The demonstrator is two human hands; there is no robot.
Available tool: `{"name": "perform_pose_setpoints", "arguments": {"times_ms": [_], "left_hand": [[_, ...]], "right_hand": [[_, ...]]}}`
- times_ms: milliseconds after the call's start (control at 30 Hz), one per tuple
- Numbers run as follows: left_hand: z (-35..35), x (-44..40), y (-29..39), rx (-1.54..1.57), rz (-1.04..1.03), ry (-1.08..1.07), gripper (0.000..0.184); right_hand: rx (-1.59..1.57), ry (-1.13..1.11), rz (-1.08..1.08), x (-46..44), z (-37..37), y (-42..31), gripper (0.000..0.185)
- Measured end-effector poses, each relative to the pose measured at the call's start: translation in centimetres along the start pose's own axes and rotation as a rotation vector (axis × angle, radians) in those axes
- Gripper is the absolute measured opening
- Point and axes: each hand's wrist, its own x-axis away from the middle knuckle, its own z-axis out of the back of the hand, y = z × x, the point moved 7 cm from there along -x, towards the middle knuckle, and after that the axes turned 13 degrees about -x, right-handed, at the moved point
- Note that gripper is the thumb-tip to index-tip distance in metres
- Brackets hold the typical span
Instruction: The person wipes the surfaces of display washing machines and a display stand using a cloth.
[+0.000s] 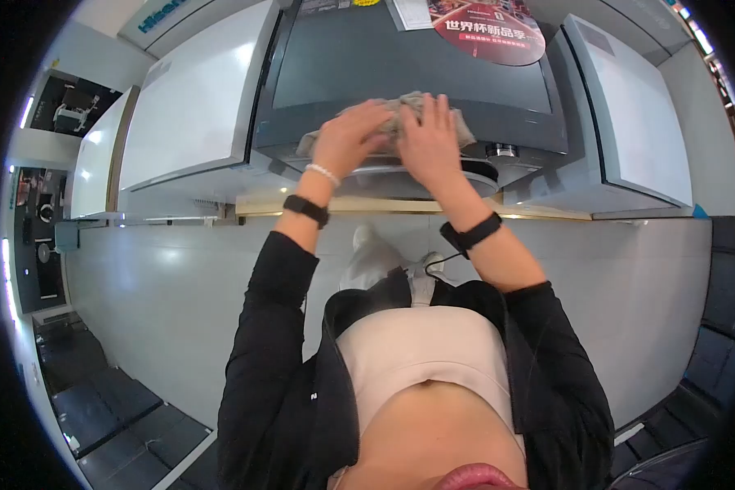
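Observation:
A crumpled grey-beige cloth [395, 121] lies over the front top edge of a dark grey washing machine [392, 77]. My left hand [354, 137] presses on the cloth's left part, fingers bent over it and pointing right. Beside it, my right hand [427, 140] holds the cloth down with its fingers pointing away from me. Cloth sticks out past both hands on either side. Right of my right hand is a silver knob [502, 150] on the machine's front. Below my hands, the round door [480, 173] is partly covered by my forearms.
White appliances stand close by on the left [196, 90] and right [629, 106]. A red round sign [490, 31] with Chinese text and a white paper [411, 14] lie on the machine's top. A gold-edged ledge [367, 206] runs below, above a pale floor [163, 278].

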Motion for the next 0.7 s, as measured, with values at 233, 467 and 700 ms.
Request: {"name": "perform_pose_setpoints", "arguments": {"times_ms": [233, 467, 700], "left_hand": [[2.3, -0.2, -6.4, -0.122, 0.155, -0.133, 0.045], [-0.7, -5.9, -1.5, -0.387, 0.117, -0.119, 0.053], [-1.7, -5.3, -1.7, -0.343, -0.018, -0.369, 0.054]], "right_hand": [[-0.152, -0.003, 0.144, -3.6, -2.0, -2.6, 0.050], [-0.078, 0.048, -0.089, -2.2, 3.3, 5.0, 0.045], [-0.148, -0.227, -0.072, -1.0, 7.8, 11.4, 0.047]]}}
